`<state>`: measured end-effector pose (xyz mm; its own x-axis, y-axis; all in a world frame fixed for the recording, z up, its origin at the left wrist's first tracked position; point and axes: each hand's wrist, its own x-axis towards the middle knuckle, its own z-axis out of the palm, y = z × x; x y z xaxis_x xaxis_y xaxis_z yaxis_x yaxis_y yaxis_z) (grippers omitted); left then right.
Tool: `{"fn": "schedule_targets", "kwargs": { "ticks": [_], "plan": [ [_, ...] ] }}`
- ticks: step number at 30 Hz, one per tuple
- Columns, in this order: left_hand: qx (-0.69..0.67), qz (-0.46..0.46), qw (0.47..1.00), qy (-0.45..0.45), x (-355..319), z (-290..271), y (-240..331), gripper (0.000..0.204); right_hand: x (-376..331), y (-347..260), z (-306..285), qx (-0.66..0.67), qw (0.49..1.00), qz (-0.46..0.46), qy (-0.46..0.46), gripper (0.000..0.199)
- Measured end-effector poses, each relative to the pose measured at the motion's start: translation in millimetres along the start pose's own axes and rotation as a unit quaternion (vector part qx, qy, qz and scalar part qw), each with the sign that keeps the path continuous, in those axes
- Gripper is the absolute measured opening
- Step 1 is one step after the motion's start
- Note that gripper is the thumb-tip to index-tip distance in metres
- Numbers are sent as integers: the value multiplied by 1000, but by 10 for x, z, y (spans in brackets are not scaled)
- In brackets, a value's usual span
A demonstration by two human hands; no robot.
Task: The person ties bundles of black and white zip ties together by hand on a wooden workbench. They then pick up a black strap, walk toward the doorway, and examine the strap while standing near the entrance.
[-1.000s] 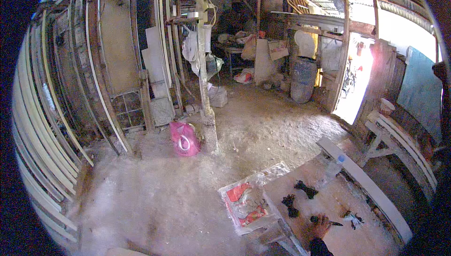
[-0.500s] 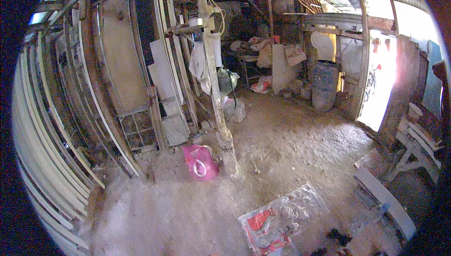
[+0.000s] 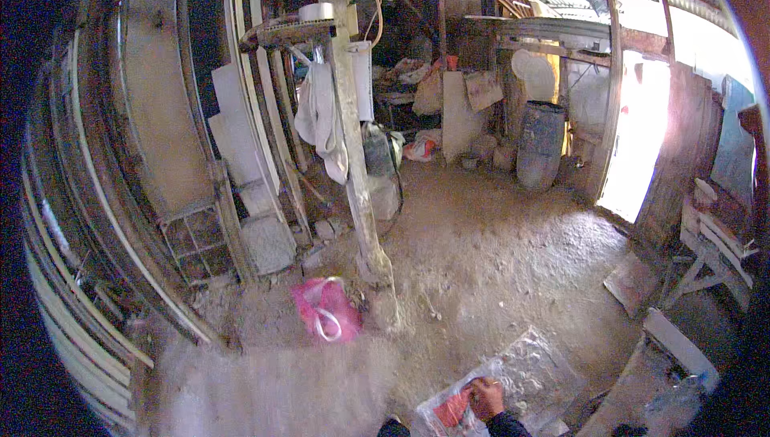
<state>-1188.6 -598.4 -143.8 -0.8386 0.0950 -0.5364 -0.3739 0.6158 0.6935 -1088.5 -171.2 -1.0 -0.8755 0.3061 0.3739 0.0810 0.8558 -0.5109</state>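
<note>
My right hand, coming out of a dark sleeve, is low over a flattened plastic sack on the dirt floor. Its fingers are curled together beside the sack's red patch; what they pinch, if anything, is too small to name. Grey-white powder or crumbs cover much of the sack. My left hand does not show. A dark rounded shape at the lower edge is cut off, and I cannot tell what it is.
A pink bag with a white handle lies by a wooden post. A dark barrel stands near the bright doorway. A sawhorse-like wooden bench and a long board are at right; planks line the left.
My right hand has come into view from the lower edge and reached the sack. The view has shifted slightly, so the post and pink bag appear farther left.
</note>
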Motion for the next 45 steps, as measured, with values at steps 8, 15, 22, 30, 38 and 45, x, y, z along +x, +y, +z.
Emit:
{"fn": "schedule_targets", "kwargs": {
  "ticks": [8,15,22,30,38,45],
  "plan": [
    [14,16,1000,-13,1453,-1209,746,29,1648,135,2435,206,785,-135,-568,41],
    [-84,101,991,-8,2610,-1436,1761,29,4551,-207,1431,669,702,97,-224,49],
    [-287,200,897,-269,3133,-650,2975,32,6492,-340,903,114,967,108,202,53],
    [-318,266,892,-182,3805,-176,5002,43,6010,299,2110,-150,987,-50,-42,9],
    [-346,456,792,-213,3817,15,6984,57,5054,1369,2677,222,878,154,-394,34],
    [-193,325,790,-483,3749,-53,7466,31,4819,2115,2357,-22,844,249,-475,40]
  ]
}}
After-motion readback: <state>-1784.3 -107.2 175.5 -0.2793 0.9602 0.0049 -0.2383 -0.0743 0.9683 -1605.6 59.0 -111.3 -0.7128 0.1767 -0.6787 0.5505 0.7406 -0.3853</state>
